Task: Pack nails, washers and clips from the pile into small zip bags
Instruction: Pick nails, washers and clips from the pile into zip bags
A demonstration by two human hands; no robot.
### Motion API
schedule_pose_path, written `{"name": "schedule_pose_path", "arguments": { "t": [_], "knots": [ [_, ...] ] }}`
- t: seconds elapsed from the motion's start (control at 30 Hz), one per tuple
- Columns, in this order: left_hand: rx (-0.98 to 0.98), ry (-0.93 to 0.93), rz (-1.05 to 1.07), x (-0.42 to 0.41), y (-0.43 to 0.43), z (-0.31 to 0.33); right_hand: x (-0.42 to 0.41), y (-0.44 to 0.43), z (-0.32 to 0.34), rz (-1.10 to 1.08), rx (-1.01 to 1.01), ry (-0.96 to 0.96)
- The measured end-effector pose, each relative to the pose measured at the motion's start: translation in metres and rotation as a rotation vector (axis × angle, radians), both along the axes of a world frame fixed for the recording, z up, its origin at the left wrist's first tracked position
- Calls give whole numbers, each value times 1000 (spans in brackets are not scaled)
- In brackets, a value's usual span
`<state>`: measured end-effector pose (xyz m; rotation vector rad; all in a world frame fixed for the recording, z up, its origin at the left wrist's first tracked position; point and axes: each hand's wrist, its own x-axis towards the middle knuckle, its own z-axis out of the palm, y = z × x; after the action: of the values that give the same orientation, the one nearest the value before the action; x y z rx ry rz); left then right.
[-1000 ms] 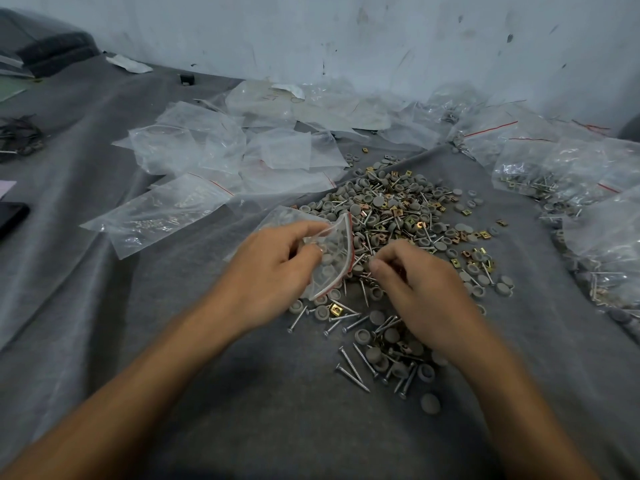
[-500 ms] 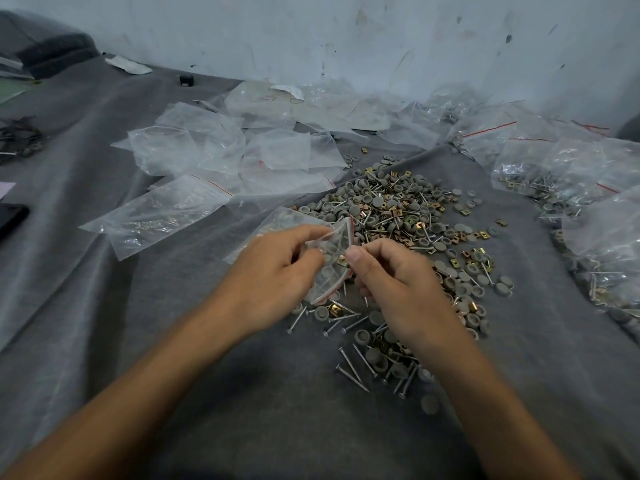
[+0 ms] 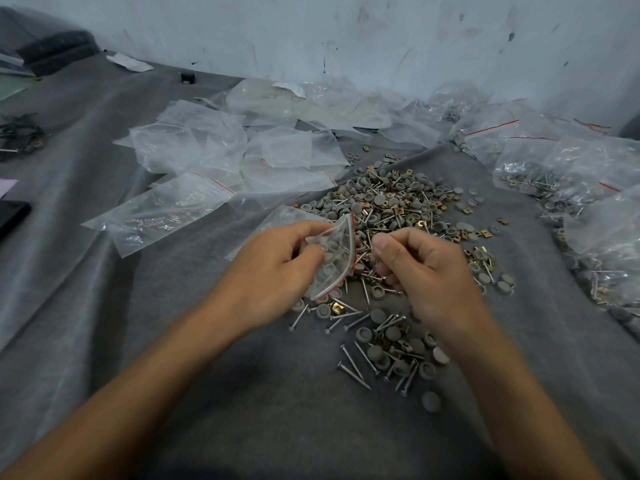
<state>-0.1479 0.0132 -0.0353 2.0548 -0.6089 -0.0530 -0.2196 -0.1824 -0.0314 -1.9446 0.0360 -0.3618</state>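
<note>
Two hands work at the near-left edge of the pile: the left hand pinches one zip bag, while the right hand is curled just beside its mouth, grip unclear. Grey cloth spreads nearest the person; loose bags crowd beyond.

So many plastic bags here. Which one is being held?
The small red-edged zip bag, pinched in the left hand; the other bags lie on the cloth.

Grey cloth, scuffed white wall
</note>
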Motion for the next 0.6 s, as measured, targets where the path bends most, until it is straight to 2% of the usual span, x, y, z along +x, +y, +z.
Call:
{"name": "schedule_pose_path", "arguments": {
  "t": [0.1,0.2,0.4,0.5,0.6],
  "knots": [
    [-14,11,-1,0,1,0,-4,-19,12,16,-9,-71],
    [-13,6,-3,1,1,-1,-9,-36,19,62,-84,-46],
    [-13,7,4,2,0,-3,-19,-60,17,397,-258,431],
    [-6,12,9,3,0,-3,-22,-64,16,509,-304,551],
    [3,15,5,2,0,-3,-21,-65,13,504,-399,597]
  ]
}}
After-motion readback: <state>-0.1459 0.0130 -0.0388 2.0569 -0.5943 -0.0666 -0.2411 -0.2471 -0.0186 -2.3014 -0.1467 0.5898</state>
